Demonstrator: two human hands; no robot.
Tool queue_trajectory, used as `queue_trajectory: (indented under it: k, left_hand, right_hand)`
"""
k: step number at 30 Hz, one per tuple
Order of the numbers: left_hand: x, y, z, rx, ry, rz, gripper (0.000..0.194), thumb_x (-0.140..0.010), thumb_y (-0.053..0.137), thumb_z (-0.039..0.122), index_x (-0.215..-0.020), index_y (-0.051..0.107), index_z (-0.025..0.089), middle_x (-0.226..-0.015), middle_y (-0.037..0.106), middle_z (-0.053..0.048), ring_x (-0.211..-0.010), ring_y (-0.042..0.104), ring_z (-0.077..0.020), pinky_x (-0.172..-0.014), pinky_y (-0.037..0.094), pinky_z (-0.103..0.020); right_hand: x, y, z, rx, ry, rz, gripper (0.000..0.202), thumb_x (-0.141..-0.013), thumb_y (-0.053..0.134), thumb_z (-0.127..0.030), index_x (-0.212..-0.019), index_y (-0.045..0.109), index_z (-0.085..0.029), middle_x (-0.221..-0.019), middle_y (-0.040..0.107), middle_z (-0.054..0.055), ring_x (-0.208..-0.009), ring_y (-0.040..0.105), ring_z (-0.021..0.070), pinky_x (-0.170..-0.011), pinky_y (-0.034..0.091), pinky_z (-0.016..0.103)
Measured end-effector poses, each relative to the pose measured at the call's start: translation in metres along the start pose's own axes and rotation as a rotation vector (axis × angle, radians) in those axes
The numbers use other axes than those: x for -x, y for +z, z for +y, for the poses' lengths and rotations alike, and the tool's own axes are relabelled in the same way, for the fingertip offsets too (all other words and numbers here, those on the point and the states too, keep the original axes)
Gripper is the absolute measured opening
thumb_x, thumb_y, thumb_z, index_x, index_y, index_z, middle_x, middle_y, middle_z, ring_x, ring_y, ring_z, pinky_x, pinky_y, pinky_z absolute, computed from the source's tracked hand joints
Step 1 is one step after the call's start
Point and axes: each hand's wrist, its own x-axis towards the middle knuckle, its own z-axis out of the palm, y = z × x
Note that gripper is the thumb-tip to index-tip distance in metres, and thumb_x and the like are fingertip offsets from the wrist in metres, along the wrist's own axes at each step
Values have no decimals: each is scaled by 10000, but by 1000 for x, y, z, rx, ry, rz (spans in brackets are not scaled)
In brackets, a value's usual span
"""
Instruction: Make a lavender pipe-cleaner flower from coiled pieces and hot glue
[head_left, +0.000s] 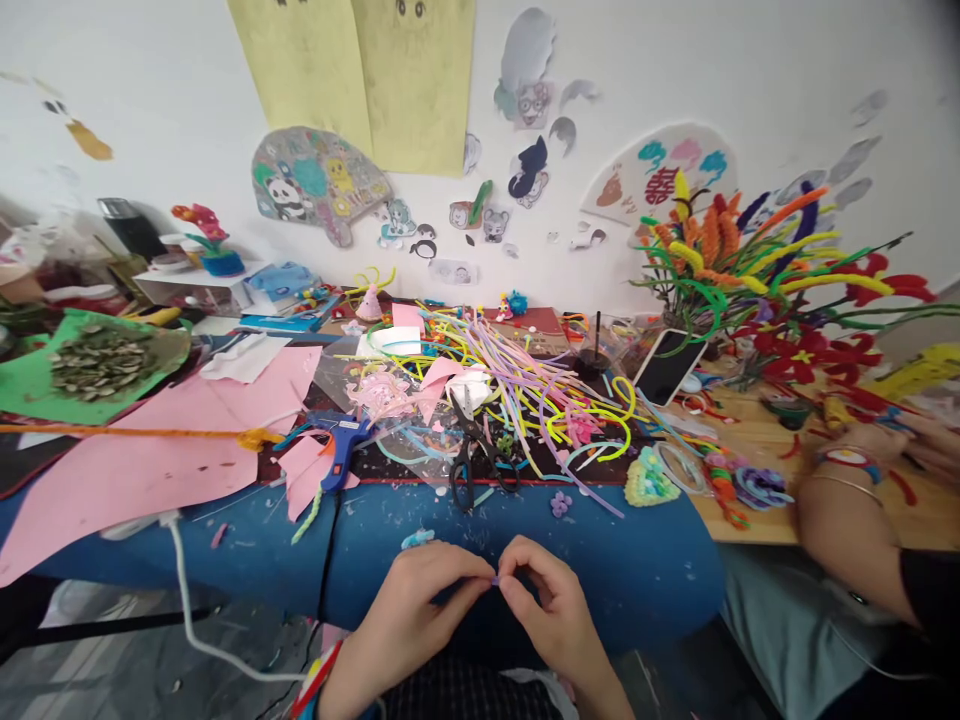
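Note:
My left hand (420, 595) and my right hand (551, 605) meet fingertip to fingertip over the near edge of the blue table cover (637, 590). Both are closed in a pinch on a tiny purple piece (495, 580), mostly hidden by the fingers; it looks like a bit of pipe cleaner. Just behind my left hand lies a small light-blue fuzzy piece (418, 538). A purple pipe-cleaner flower (561, 503) rests farther back, beyond my right hand. Black-handled scissors (480, 465) lie beyond both hands, near a heap of pipe cleaners (517, 375).
A blue glue gun (343, 445) with its black cord sits left of the scissors. Pink sheets (157, 470) cover the left side. At right are a phone (670, 366), a bunch of pipe-cleaner flowers (720, 255) and another person's arm (847, 510) working there.

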Motion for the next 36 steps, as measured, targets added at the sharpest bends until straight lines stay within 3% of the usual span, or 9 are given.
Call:
queue_trajectory:
  k: [5, 8, 11, 13, 16, 22, 25, 31, 36]
  left_hand:
    - [-2, -8, 4, -2, 43, -130, 107, -939, 590, 111, -908, 641, 200, -826, 707, -4, -766, 646, -134, -722, 489, -212]
    - [-1, -4, 4, -65, 42, -17, 112, -948, 559, 96, -923, 599, 198, -833, 677, -10, -759, 623, -132, -713, 487, -214]
    - [1, 3, 5, -143, 61, 102, 123, -946, 542, 81, -948, 572, 201, -830, 659, -14, -752, 612, -138, -705, 487, -222]
    - [3, 6, 5, -186, 80, 113, 132, -949, 530, 78, -975, 568, 201, -838, 658, -22, -762, 613, -146, -712, 494, -231]
    - [5, 9, 6, -217, 115, 95, 152, -957, 506, 71, -1018, 570, 196, -863, 661, -39, -789, 615, -155, -738, 507, -239]
    - [7, 13, 6, -239, 131, 166, 157, -954, 505, 57, -1010, 576, 185, -852, 656, -43, -770, 608, -154, -743, 503, -248]
    - [7, 12, 5, -255, 166, 167, 171, -953, 497, 46, -1023, 576, 180, -856, 661, -47, -782, 614, -158, -762, 502, -251]
    - [4, -2, 1, -228, 163, -14, 150, -979, 469, 82, -1017, 574, 183, -878, 674, -49, -804, 613, -156, -775, 498, -248]
    - [-1, -10, 0, -159, 199, -77, 150, -988, 452, 96, -1015, 572, 181, -876, 682, -54, -797, 603, -162, -738, 491, -257]
  right_hand:
    - [-3, 0, 0, -259, 203, -189, 211, -840, 604, -339, -700, 559, -188, -599, 462, -49, -558, 420, 108, -561, 374, 231]
    - [-1, 12, 1, -237, 135, 17, 196, -861, 618, -332, -729, 596, -189, -622, 535, -31, -555, 501, 115, -562, 435, 230]
    - [4, 24, 3, -31, -104, 288, 99, -866, 641, -221, -770, 657, -203, -701, 632, 6, -620, 607, 142, -585, 502, 234]
    - [8, 30, 4, 89, -261, 394, 102, -857, 642, -135, -827, 693, -218, -730, 674, 18, -655, 647, 157, -607, 531, 245]
    - [12, 33, 5, 219, -399, 485, 207, -838, 645, -54, -906, 710, -238, -771, 716, 26, -698, 678, 172, -650, 558, 265]
    - [16, 40, 10, 257, -415, 559, 262, -835, 647, -27, -953, 702, -255, -823, 734, 23, -730, 695, 178, -681, 582, 280]
    - [15, 40, 9, 281, -430, 546, 287, -838, 633, -14, -977, 699, -256, -837, 737, 27, -739, 698, 181, -690, 581, 287]
    - [8, 28, 0, 295, -449, 395, 192, -850, 631, -48, -889, 679, -230, -769, 714, 32, -701, 682, 177, -649, 566, 281]
    - [6, 21, -2, 262, -467, 306, 203, -843, 620, -36, -885, 675, -227, -754, 699, 29, -696, 669, 173, -654, 558, 288]
